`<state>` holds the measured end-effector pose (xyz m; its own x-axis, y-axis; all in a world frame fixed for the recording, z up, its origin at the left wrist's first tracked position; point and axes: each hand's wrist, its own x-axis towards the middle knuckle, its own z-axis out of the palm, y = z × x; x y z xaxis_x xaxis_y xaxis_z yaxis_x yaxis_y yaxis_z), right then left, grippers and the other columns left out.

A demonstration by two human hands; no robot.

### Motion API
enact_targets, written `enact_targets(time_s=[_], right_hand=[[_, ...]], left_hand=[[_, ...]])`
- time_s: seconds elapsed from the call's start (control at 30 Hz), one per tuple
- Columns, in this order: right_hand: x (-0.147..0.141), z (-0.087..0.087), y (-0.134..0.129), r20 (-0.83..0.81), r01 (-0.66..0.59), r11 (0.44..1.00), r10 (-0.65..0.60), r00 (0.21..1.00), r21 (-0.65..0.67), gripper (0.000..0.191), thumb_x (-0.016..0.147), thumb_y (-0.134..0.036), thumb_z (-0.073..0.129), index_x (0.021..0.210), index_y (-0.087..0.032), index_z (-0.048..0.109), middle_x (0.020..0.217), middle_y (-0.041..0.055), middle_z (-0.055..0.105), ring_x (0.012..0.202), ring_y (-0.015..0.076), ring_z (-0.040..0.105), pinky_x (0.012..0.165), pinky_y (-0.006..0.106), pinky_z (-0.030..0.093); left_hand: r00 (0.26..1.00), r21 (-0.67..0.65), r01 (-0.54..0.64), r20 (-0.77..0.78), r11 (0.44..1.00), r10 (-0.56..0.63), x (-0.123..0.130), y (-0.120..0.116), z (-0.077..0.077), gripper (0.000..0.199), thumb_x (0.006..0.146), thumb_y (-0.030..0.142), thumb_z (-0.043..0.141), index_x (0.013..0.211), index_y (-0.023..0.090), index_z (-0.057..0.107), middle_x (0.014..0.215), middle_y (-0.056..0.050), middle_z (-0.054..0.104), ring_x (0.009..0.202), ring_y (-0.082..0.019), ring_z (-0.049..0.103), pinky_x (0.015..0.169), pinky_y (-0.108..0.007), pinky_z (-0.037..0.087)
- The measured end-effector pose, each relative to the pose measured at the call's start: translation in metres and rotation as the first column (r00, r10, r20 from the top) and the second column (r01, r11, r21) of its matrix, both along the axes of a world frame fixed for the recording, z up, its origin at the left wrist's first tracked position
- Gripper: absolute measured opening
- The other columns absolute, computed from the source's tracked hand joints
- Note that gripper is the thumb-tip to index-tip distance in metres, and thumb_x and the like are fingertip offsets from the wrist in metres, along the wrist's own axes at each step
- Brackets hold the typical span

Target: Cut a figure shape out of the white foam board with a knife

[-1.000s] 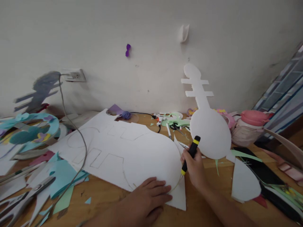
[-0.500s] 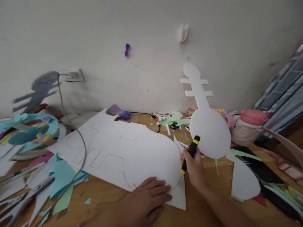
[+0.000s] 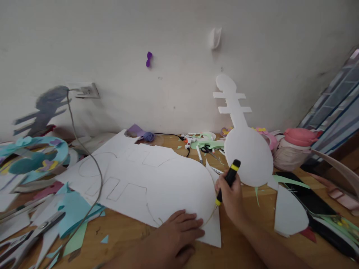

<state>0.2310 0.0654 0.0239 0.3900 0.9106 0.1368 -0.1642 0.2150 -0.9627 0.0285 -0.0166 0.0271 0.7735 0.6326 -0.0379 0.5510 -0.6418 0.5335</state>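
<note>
A white foam sheet [image 3: 179,179] lies on the wooden table, with pencil outlines on its left part and a rounded cut edge at its right. My right hand [image 3: 231,194] grips a cutter with a black-and-yellow handle [image 3: 232,173], tilted, its thin tip down at the curved line on the sheet's right side. My left hand [image 3: 179,231] lies flat on the sheet's lower edge, fingers stretched out and holding nothing. Behind my right hand a white lute-shaped cutout [image 3: 248,157] leans upright against the wall.
Scissors [image 3: 33,235] and blue foam scraps [image 3: 77,211] lie at the left, under a grey cord [image 3: 91,157] from the wall socket [image 3: 86,90]. A glue gun [image 3: 190,141] and pens lie at the back. On the right are a phone [image 3: 308,196], a white offcut [image 3: 290,211] and a pink-lidded container [image 3: 291,153].
The cutter's handle leans slightly further right, and its tip has barely shifted along the curved line. My left hand stays in place on the sheet. The view has moved slightly.
</note>
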Motion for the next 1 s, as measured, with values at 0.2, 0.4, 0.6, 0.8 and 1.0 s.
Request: enact_targets(time_s=[0.2, 0.4, 0.6, 0.8, 1.0], right_hand=[[0.005, 0.010, 0.006, -0.123, 0.022, 1.000, -0.022, 0.992, -0.002, 0.037, 0.065, -0.030, 0.071, 0.087, -0.027, 0.041, 0.054, -0.0132, 0.047, 0.044, 0.0095, 0.045, 0.046, 0.024, 0.039], [-0.006, -0.001, 0.003, -0.029, -0.018, 0.997, 0.016, 0.999, -0.073, 0.032, 0.065, -0.032, 0.067, 0.084, -0.026, 0.042, 0.048, -0.0133, 0.046, 0.042, 0.0106, 0.045, 0.045, 0.025, 0.037], [-0.003, 0.000, 0.004, -0.021, -0.018, 0.997, 0.016, 1.000, -0.076, 0.032, 0.064, -0.034, 0.067, 0.083, -0.026, 0.043, 0.047, -0.0132, 0.046, 0.040, 0.0105, 0.044, 0.043, 0.024, 0.035], [-0.003, -0.002, 0.004, -0.026, -0.031, 0.995, 0.028, 0.999, -0.098, 0.031, 0.065, -0.033, 0.066, 0.085, -0.026, 0.043, 0.047, -0.0129, 0.047, 0.042, 0.0107, 0.045, 0.045, 0.025, 0.035], [-0.001, -0.002, 0.005, -0.014, -0.042, 0.994, 0.040, 0.999, -0.104, 0.032, 0.066, -0.034, 0.066, 0.086, -0.026, 0.042, 0.048, -0.0131, 0.045, 0.043, 0.0114, 0.044, 0.045, 0.025, 0.035]], left_hand=[[1.000, -0.028, -0.010, -0.009, 1.000, 0.009, 0.000, -0.001, -0.004, 0.055, 0.085, 0.015, 0.057, 0.138, 0.030, 0.055, 0.150, -0.002, 0.051, 0.140, -0.024, 0.044, 0.120, -0.050, 0.029], [0.999, -0.006, -0.014, 0.045, 1.000, 0.014, 0.000, -0.001, -0.003, 0.053, 0.085, 0.014, 0.057, 0.135, 0.031, 0.057, 0.147, -0.002, 0.054, 0.138, -0.024, 0.047, 0.119, -0.048, 0.031], [1.000, -0.008, -0.015, 0.024, 1.000, 0.015, 0.000, 0.000, -0.004, 0.053, 0.085, 0.015, 0.057, 0.136, 0.031, 0.056, 0.148, -0.002, 0.053, 0.138, -0.024, 0.046, 0.119, -0.049, 0.031], [1.000, -0.004, -0.003, -0.020, 1.000, 0.003, 0.000, -0.001, -0.004, 0.052, 0.087, 0.015, 0.055, 0.137, 0.029, 0.055, 0.150, -0.001, 0.051, 0.140, -0.023, 0.044, 0.120, -0.048, 0.030], [1.000, -0.026, -0.021, -0.013, 0.999, 0.020, 0.000, -0.001, -0.003, 0.052, 0.087, 0.015, 0.056, 0.137, 0.030, 0.056, 0.150, -0.001, 0.050, 0.140, -0.024, 0.044, 0.120, -0.050, 0.029]])
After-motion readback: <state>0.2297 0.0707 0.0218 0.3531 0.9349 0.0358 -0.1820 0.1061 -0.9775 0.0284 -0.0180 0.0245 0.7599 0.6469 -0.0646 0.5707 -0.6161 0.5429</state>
